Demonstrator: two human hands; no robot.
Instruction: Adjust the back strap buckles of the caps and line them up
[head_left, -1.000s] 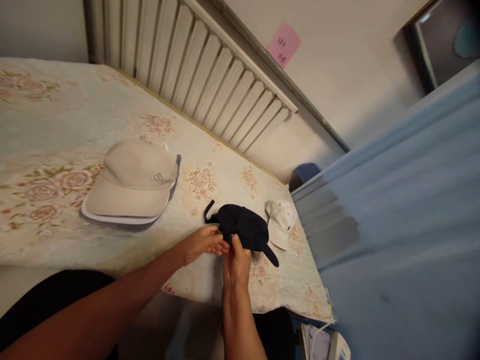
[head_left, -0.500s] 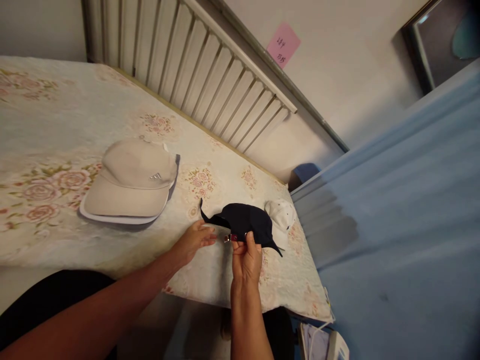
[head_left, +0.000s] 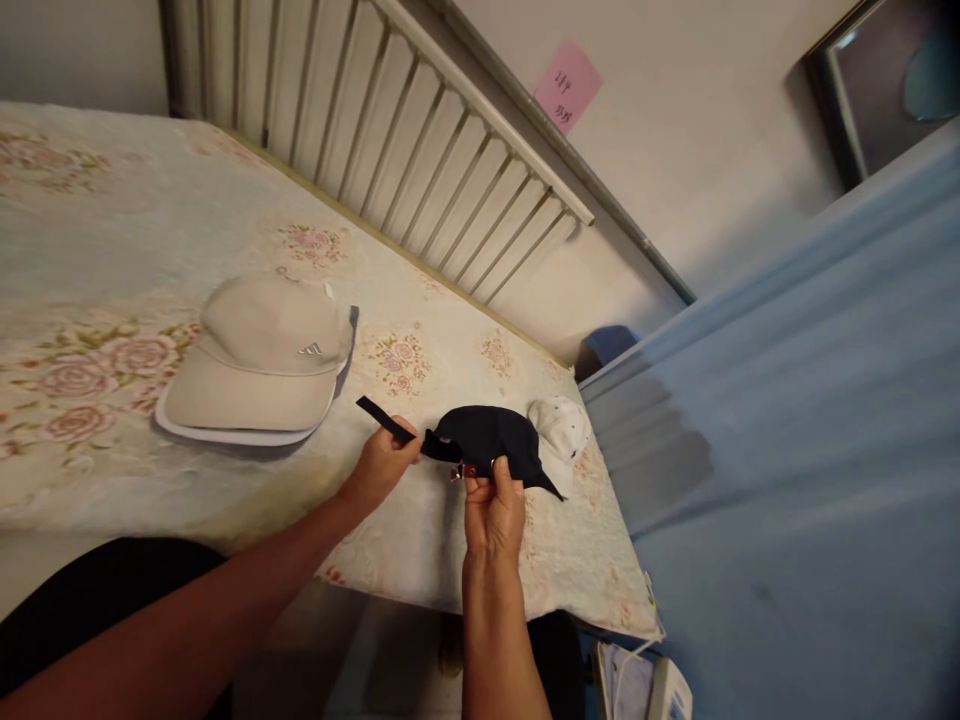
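Note:
A black cap (head_left: 487,432) is held above the bed by my right hand (head_left: 495,505), thumb on its near edge and fingers beneath. A small metal buckle (head_left: 459,472) hangs at that edge beside my fingers. My left hand (head_left: 386,460) pinches the cap's black strap (head_left: 382,418), whose loose end sticks out up and left past my fingers. To the left lies a beige cap (head_left: 262,345) with a small logo, stacked on a white-brimmed one. Behind the black cap, at the right, a white cap (head_left: 561,430) rests partly hidden.
A floral bedsheet (head_left: 442,330) covers the surface under the caps. Metal rails (head_left: 390,130) run along the wall, with a pink note (head_left: 568,87) above. On the right hangs a blue curtain (head_left: 787,430). A white device (head_left: 670,690) sits low at the right.
My left hand has closed on the black cap's strap, which it was only near before. The strap is now pulled out straighter to the left. My right hand keeps its hold.

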